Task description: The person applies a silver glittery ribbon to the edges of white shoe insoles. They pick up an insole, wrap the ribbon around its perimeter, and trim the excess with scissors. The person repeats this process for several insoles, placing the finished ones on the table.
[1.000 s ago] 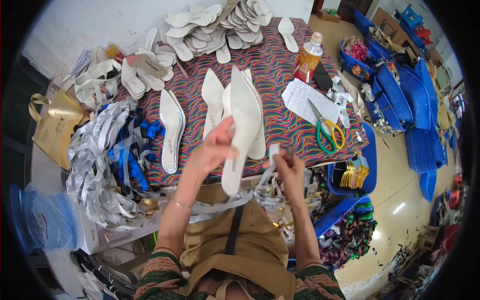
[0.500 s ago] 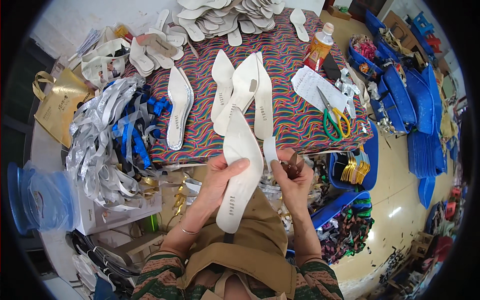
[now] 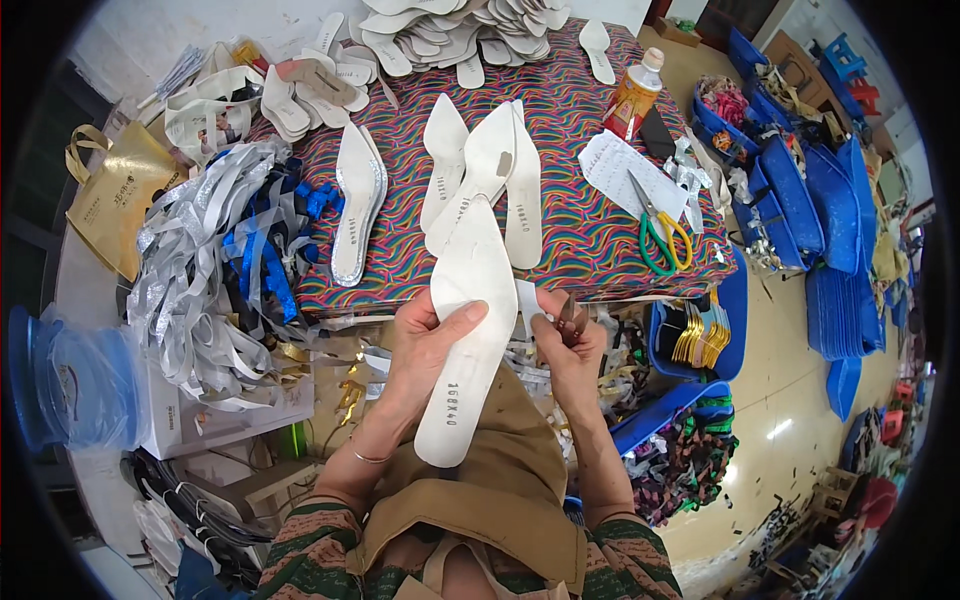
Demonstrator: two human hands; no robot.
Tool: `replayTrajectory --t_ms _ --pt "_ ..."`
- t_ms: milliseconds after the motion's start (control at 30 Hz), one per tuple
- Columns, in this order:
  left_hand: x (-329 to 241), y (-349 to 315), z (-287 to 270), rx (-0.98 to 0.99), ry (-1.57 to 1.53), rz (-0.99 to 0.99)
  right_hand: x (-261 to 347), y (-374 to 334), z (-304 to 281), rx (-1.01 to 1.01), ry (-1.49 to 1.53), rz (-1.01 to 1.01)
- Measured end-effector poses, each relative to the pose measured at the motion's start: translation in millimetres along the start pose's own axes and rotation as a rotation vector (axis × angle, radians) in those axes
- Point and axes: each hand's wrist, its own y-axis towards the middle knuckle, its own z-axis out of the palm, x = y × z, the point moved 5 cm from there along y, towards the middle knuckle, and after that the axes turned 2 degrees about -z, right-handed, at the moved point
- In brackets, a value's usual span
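From my remote station, I take clock positions from the held insole (image 3: 468, 350). Loose insoles (image 3: 440, 140) lie at 12 o'clock, the nearest partly masked by its toe; scissors (image 3: 653, 211) at 2; a bottle (image 3: 630, 98) at 1; a ribbon heap (image 3: 200, 270) between 9 and 10. The held insole lies in the left hand (image 3: 428, 345), thumb on top. At 3 o'clock, the right hand (image 3: 572, 350) pinches a white strip (image 3: 526, 299) and retains a dark tool (image 3: 569, 318), type unclear. Strip-to-insole contact: I cannot tell. Insole: off-white, smooth, pointed toe, rounded heel. Tablecloth (image 3: 590, 235): multicoloured wave-patterned fabric.
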Motion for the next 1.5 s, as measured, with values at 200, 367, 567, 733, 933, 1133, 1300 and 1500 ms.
replayTrajectory --t_ms 200,367,567,733,933,1133,1300,1500 --pt "0 2 1 0.023 0.039 -0.015 -14 2 -10 0.059 -0.137 -0.112" --pt "-2 3 1 0.036 0.098 0.014 19 1 0 0.124 -0.332 -0.245" --pt "2 3 5 0.091 0.127 0.062 26 10 -7 0.183 -0.216 -0.142" --pt "-2 1 6 0.133 0.158 0.021 6 11 -20 0.136 0.201 0.287" --pt "-3 -3 15 0.154 0.164 0.034 6 6 -3 0.007 0.045 -0.009" --pt "-3 9 19 0.078 0.046 0.022 16 9 0 0.003 -0.048 0.012" --pt "-21 7 29 0.084 -0.07 -0.044 -9 -18 -6 0.237 -0.19 0.126" --pt "-15 12 41 0.037 -0.202 -0.049 2 -40 6 0.175 -0.506 -0.05"
